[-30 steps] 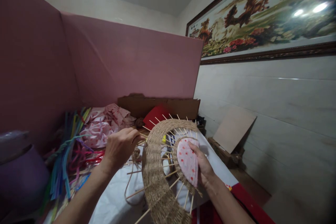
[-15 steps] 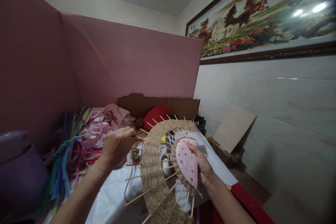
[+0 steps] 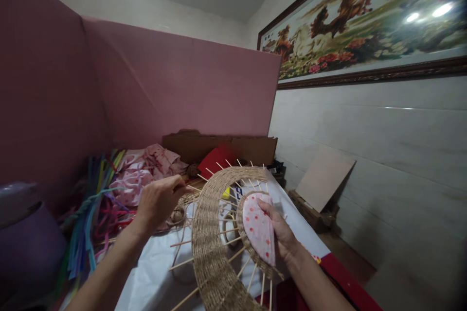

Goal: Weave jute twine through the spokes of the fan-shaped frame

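Note:
A round woven piece (image 3: 209, 243) of tan twine on thin wooden spokes stands on edge in front of me, with a pink, red-dotted fabric centre (image 3: 258, 228). My right hand (image 3: 280, 233) grips the fabric centre from the right side, thumb on top. My left hand (image 3: 158, 201) is closed in a pinch at the piece's upper left edge, on a strand of twine or a spoke tip; which one I cannot tell. More loose twine (image 3: 180, 214) lies just below that hand on the white table cover (image 3: 153, 272).
Coloured foam strips (image 3: 91, 214) and pink fabric (image 3: 142, 170) are heaped at the left. A cardboard box (image 3: 226, 148) with a red sheet stands behind. Pink panels wall the table; a purple container (image 3: 25, 243) sits at the far left. A board (image 3: 323, 177) leans on the right wall.
The woven piece has turned and shifted slightly left and down in my hands. My left hand has drawn a little to the left along its edge.

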`<action>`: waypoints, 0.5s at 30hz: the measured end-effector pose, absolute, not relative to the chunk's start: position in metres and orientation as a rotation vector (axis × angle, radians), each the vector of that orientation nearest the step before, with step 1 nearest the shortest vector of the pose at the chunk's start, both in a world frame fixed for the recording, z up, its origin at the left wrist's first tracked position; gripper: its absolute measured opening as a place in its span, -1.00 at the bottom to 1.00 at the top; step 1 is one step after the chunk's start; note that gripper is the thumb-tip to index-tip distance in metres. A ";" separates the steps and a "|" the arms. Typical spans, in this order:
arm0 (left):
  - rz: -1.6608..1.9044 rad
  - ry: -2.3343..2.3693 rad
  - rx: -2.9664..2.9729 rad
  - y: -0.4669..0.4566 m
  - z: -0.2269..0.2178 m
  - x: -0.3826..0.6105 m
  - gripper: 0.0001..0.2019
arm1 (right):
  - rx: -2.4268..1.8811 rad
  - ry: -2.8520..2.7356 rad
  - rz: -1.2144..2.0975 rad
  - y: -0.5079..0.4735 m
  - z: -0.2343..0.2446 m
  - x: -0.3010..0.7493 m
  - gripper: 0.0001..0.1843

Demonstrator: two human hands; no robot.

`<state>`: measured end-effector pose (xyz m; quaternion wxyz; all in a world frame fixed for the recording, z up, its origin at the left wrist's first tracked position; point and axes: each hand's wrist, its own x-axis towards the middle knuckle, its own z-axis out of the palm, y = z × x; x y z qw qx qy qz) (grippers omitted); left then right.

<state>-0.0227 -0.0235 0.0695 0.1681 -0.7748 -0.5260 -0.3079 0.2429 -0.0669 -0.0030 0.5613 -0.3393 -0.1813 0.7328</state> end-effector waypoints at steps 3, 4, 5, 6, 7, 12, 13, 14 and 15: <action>-0.942 -1.574 -2.223 -0.020 0.067 -0.024 -0.76 | -0.760 -0.425 1.731 -0.068 -0.001 0.243 -0.77; -0.973 -1.591 -2.240 -0.018 0.066 -0.024 -0.77 | -0.750 -0.422 1.731 -0.068 -0.001 0.243 -0.77; -1.008 -1.608 -2.256 -0.017 0.065 -0.024 -0.77 | -0.747 -0.417 1.732 -0.068 0.000 0.243 -0.77; -1.041 -1.623 -2.277 -0.016 0.063 -0.024 -0.78 | -0.753 -0.409 1.727 -0.068 0.000 0.242 -0.77; -1.069 -1.639 -2.303 -0.015 0.061 -0.023 -0.79 | -0.762 -0.402 1.722 -0.068 -0.001 0.242 -0.77; -1.195 -1.653 -2.530 -0.006 0.049 -0.023 -0.83 | -0.744 -0.407 1.716 -0.068 -0.003 0.243 -0.74; -1.235 -1.651 -2.578 -0.004 0.047 -0.022 -0.82 | -0.737 -0.417 1.727 -0.068 -0.003 0.243 -0.74; -1.281 -1.654 -2.624 -0.001 0.044 -0.022 -0.80 | -0.738 -0.424 1.733 -0.068 -0.003 0.243 -0.74; -1.332 -1.662 -2.667 0.001 0.041 -0.021 -0.79 | -0.747 -0.427 1.736 -0.069 -0.003 0.243 -0.73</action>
